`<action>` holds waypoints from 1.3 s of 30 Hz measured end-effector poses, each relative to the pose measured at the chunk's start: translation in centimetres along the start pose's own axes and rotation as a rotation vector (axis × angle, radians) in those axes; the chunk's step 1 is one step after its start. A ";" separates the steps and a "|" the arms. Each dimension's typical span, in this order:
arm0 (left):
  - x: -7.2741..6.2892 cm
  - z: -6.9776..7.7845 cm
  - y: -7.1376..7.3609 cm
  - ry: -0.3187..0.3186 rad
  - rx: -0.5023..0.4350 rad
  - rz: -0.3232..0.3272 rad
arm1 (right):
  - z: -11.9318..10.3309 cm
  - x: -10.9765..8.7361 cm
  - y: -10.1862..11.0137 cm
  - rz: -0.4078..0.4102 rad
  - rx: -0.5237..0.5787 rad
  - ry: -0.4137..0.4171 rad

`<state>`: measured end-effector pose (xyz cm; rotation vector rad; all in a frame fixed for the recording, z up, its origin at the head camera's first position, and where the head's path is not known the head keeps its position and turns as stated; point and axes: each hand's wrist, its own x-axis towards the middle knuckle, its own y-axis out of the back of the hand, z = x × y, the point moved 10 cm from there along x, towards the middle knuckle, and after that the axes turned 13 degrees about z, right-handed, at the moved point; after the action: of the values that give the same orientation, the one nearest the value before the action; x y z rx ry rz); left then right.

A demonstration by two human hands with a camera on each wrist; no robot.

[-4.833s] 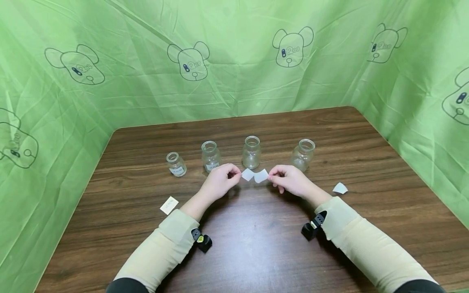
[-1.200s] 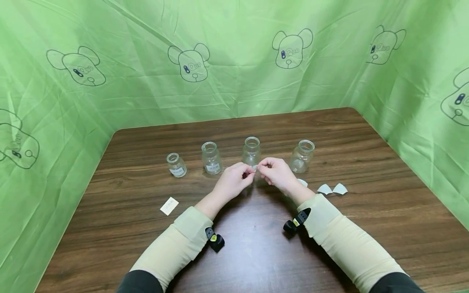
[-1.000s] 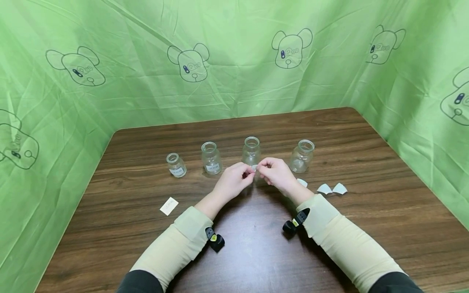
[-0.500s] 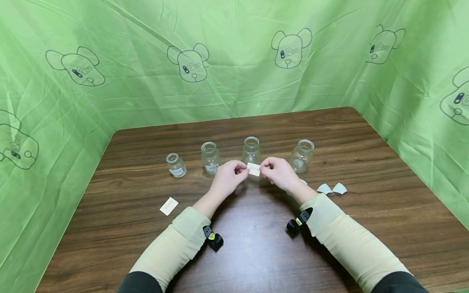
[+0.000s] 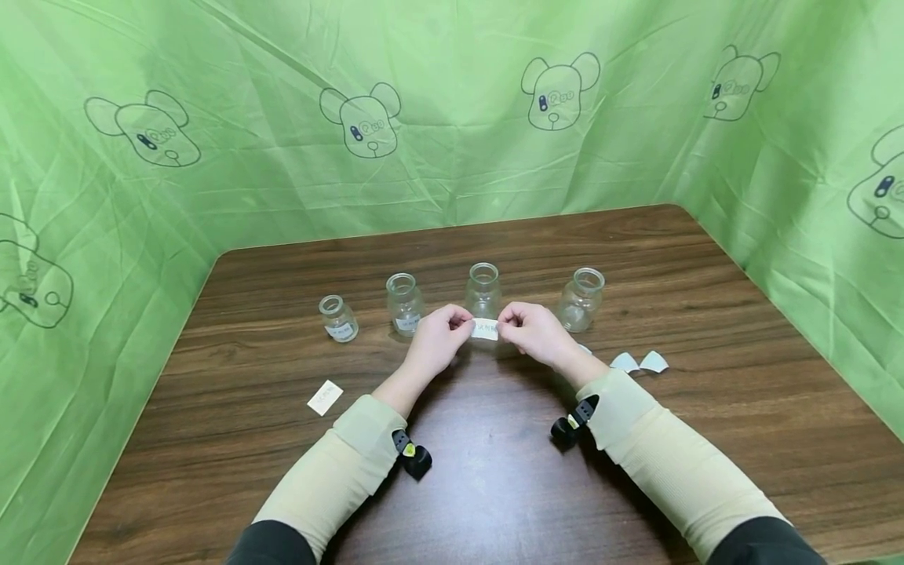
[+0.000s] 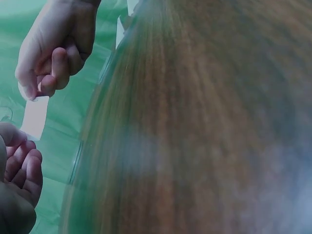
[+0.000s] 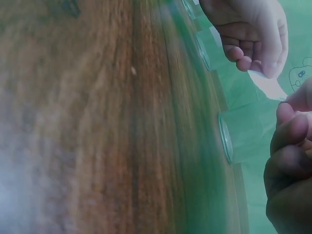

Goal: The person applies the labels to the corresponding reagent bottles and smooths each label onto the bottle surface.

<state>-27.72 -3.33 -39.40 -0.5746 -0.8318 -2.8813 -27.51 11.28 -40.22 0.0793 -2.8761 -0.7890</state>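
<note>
A small white label [image 5: 485,329] with printed characters is stretched between both hands, in front of a clear glass jar [image 5: 483,290], the third from the left. My left hand [image 5: 439,339] pinches its left end between thumb and index finger. At the other end, my right hand [image 5: 538,333] pinches it the same way. The left wrist view shows the plain side of the label [image 6: 35,118], with its ends between the fingertips. From the right wrist, the label [image 7: 268,86] looks slightly bent, with a jar [image 7: 226,138] beyond it.
Two labelled jars, a small one [image 5: 339,320] and a bigger one [image 5: 405,302], stand left. Another jar [image 5: 582,298] stands right. A loose label [image 5: 326,398] lies front left. White paper scraps [image 5: 653,362] lie right, one partly behind the right wrist. Green cloth [image 5: 452,118] surrounds the table [image 5: 466,502].
Earlier the hands held two white paper pieces; more scraps now lie at right. The fingertips, close together about a second ago, have moved apart, and the label has turned its printed face up between them.
</note>
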 end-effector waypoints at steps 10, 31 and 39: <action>0.6 0.6 -0.4 -0.064 0.117 0.035 | 0.7 1.1 0.3 0.075 -0.104 0.030; 1.1 0.5 -1.3 -0.161 0.250 0.077 | 0.4 1.6 0.6 0.204 -0.285 0.207; 1.2 0.1 -1.2 -0.143 0.237 0.090 | 0.3 1.6 0.6 0.237 -0.298 0.236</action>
<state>-29.00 -2.22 -39.50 -0.7742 -1.1174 -2.6343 -29.17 11.78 -39.95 -0.1873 -2.4615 -1.0671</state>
